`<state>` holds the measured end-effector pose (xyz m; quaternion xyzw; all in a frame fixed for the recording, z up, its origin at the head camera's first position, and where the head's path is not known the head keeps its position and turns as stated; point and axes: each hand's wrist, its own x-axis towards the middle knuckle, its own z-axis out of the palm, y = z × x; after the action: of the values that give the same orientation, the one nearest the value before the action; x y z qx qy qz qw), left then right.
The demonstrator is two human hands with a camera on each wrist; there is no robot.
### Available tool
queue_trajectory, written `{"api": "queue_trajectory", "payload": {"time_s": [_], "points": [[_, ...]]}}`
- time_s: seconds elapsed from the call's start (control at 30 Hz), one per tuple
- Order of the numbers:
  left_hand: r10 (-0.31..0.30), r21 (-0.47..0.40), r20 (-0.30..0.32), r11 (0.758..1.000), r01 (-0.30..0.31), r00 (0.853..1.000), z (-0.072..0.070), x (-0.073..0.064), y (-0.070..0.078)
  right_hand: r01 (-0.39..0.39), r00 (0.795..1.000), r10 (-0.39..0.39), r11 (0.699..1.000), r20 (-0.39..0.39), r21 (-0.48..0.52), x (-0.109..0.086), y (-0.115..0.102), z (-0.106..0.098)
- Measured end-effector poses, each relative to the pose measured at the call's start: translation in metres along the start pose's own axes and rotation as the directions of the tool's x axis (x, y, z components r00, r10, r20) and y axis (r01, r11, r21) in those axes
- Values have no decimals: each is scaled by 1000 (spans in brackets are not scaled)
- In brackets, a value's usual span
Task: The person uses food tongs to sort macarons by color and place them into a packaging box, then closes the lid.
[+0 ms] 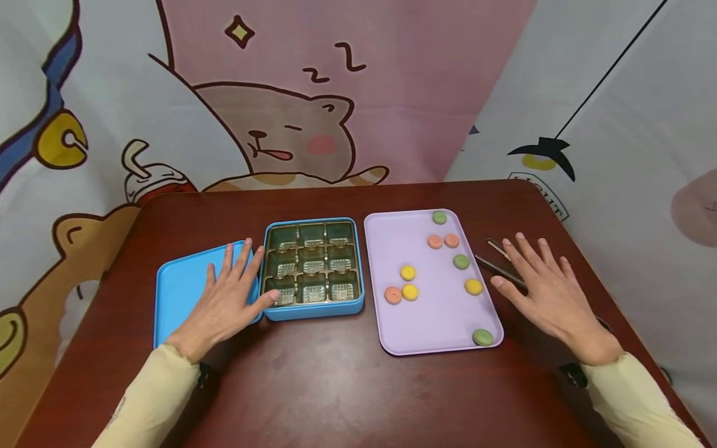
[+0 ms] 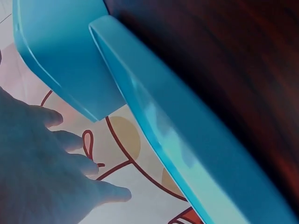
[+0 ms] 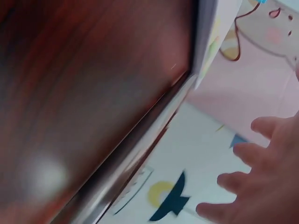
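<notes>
My left hand (image 1: 224,305), fingers spread and straight, hovers over the shallow blue lid (image 1: 182,289); its thumb overlaps the near left corner of a blue box (image 1: 316,311). A gold plastic insert (image 1: 311,262) with several square compartments sits in the box. My right hand (image 1: 551,302) is likewise spread, palm down, over metal tongs (image 1: 502,272), hiding part of them. Between the hands, a lilac tray (image 1: 434,320) carries small macarons: three green (image 1: 462,261), three yellow (image 1: 407,272) and three pink-orange (image 1: 393,295). Neither hand holds anything.
The dark reddish-brown wooden table (image 1: 325,392) ends at a straight back edge. Behind it hangs a cartoon-printed cloth (image 1: 414,93). Side by side from left to right lie lid, box, tray and tongs, with the lid right up against the box.
</notes>
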<state>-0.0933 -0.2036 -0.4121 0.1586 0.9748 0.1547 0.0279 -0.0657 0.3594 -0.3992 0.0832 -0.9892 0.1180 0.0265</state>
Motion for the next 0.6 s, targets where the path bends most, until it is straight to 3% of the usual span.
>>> {"api": "queue_trajectory", "payload": {"time_s": [0.4, 0.6], "points": [[-15, -43, 65, 999, 18, 998, 8, 7, -6, -142, 984, 123, 979, 129, 145, 3, 47, 1], [6, -55, 68, 999, -2, 998, 10, 11, -5, -178, 967, 145, 972, 207, 151, -1, 64, -1]]}}
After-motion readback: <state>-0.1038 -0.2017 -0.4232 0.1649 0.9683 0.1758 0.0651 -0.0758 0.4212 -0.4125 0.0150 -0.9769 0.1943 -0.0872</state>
